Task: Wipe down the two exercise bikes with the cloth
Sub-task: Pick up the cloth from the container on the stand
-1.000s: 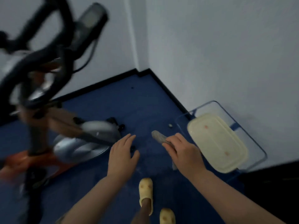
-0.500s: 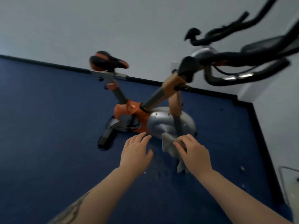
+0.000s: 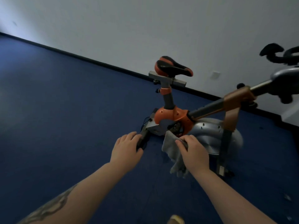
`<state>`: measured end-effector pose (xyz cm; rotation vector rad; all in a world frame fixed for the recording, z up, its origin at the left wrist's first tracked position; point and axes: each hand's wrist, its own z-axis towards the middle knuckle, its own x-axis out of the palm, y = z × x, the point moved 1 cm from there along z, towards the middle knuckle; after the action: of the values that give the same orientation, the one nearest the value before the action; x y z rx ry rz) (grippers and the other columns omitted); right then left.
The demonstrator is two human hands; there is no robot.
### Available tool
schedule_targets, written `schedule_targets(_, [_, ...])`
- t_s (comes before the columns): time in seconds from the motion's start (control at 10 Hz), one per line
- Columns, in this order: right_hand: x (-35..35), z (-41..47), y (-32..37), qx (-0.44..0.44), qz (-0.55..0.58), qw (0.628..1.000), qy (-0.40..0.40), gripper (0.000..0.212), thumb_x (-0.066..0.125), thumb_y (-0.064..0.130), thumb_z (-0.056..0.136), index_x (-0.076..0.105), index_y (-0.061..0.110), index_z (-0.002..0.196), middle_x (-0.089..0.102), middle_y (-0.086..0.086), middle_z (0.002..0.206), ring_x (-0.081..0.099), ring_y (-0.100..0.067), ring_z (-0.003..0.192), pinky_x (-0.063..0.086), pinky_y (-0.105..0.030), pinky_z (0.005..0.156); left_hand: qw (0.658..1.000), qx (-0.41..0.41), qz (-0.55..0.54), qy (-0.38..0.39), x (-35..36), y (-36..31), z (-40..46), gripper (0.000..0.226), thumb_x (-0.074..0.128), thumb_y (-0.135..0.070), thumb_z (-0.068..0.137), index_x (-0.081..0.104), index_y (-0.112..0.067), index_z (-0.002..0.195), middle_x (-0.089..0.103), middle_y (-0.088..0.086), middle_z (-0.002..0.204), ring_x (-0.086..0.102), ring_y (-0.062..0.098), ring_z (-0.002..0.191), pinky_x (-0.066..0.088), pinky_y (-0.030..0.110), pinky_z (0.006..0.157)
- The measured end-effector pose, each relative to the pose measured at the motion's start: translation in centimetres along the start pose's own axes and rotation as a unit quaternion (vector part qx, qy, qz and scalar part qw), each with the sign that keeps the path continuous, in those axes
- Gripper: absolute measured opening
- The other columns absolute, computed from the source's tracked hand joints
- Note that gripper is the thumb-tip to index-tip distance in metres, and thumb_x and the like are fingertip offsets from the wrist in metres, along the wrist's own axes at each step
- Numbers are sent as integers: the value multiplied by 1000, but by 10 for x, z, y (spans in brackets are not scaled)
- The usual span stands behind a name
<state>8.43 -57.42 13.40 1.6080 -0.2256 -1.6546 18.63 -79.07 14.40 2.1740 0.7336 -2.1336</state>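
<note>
Since half a second ago the view has swung left: the exercise bike (image 3: 194, 120) now sits at three o'clock of centre, its handlebars (image 3: 281, 57) cut by the right edge, and both hands are lower in the frame. Right hand (image 3: 193, 152) grips the grey cloth (image 3: 169, 146), fingers curled over its bunched top edge while the rest hangs loose below the palm. Left hand (image 3: 127, 147) carries nothing, fingers relaxed and close together, seen in front of the bike's rear foot (image 3: 143, 140); contact cannot be told.

Step in hand, as judged: approach to the first bike, with no surface yet wiped. Only one bike is in view. Next move calls for bringing the cloth up to the saddle (image 3: 174, 67) at twelve o'clock or across to the silver flywheel cover (image 3: 208, 135) just beside it.
</note>
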Motion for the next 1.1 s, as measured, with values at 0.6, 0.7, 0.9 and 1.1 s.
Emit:
schedule_targets(0.6, [156, 271, 137, -38, 19, 999, -17, 13, 55, 37, 95, 59, 28, 87, 54, 14, 85, 52, -3, 73, 47, -28, 60, 999, 20, -8, -31, -90, 168, 248, 55, 47, -37, 96, 30, -29, 148, 27, -8, 155, 26, 14, 141, 18, 31, 116])
schedule_targets(0.7, [172, 315, 158, -36, 5, 999, -13, 14, 55, 37, 95, 60, 26, 89, 54, 14, 86, 52, -2, 74, 45, -25, 62, 999, 16, -23, -39, -107, 196, 287, 55, 48, -37, 95, 32, -28, 147, 29, -7, 154, 27, 15, 140, 19, 31, 115])
schedule_targets(0.9, [220, 402, 200, -8, -23, 999, -40, 15, 54, 40, 95, 59, 29, 86, 53, 15, 85, 54, -4, 73, 47, -29, 61, 998, 48, -28, -18, -130, 270, 374, 56, 45, -37, 96, 28, -28, 149, 25, -8, 156, 25, 14, 142, 17, 31, 116])
schedule_targets(1.1, [278, 476, 249, 62, -14, 992, -112, 14, 55, 39, 95, 56, 32, 82, 52, 17, 82, 52, -2, 70, 37, -19, 54, 991, 132, 7, 3, -175, 345, 478, 56, 45, -38, 96, 29, -29, 148, 25, -7, 156, 24, 15, 142, 16, 31, 117])
